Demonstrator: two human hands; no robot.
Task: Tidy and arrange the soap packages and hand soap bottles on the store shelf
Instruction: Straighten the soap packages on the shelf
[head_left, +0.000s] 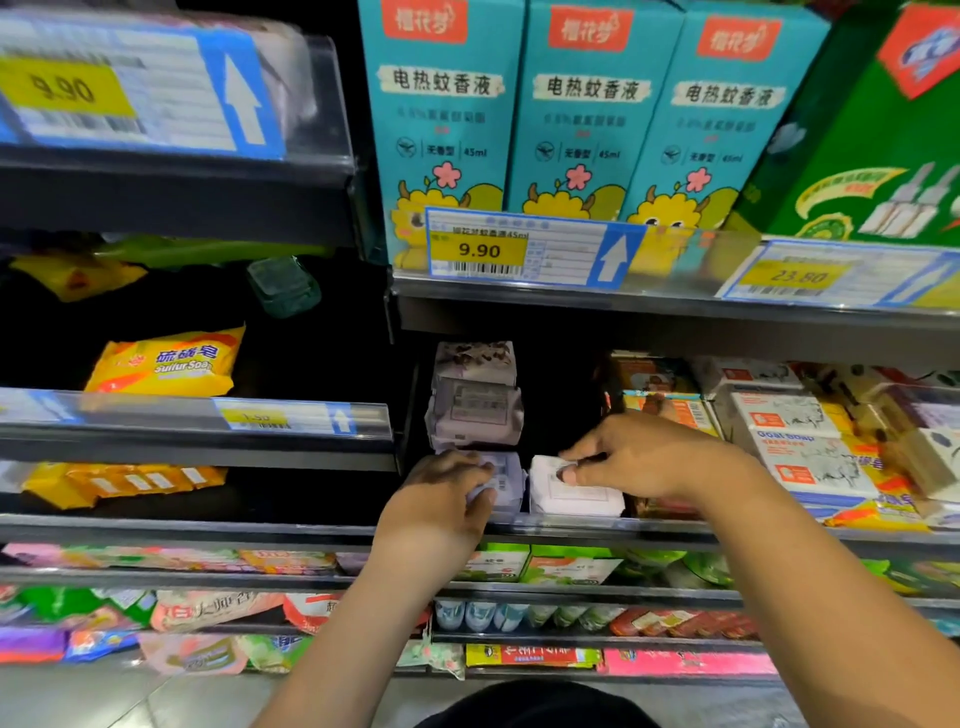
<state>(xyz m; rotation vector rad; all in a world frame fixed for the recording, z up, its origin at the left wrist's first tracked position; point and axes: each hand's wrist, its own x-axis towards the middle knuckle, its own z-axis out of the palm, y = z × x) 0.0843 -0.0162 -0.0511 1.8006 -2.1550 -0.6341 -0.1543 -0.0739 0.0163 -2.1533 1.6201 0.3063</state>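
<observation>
Two hands are resting on the shelf before a stack of lilac soap packages; the left hand is holding a lilac package in a curled grip, the right hand is pinching a white package just beside it

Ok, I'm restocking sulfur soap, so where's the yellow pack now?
Head view, left side: the yellow sulfur soap pack lies on the left bay's shelf behind a price rail, left of the stacked lavender soap packs.
</observation>
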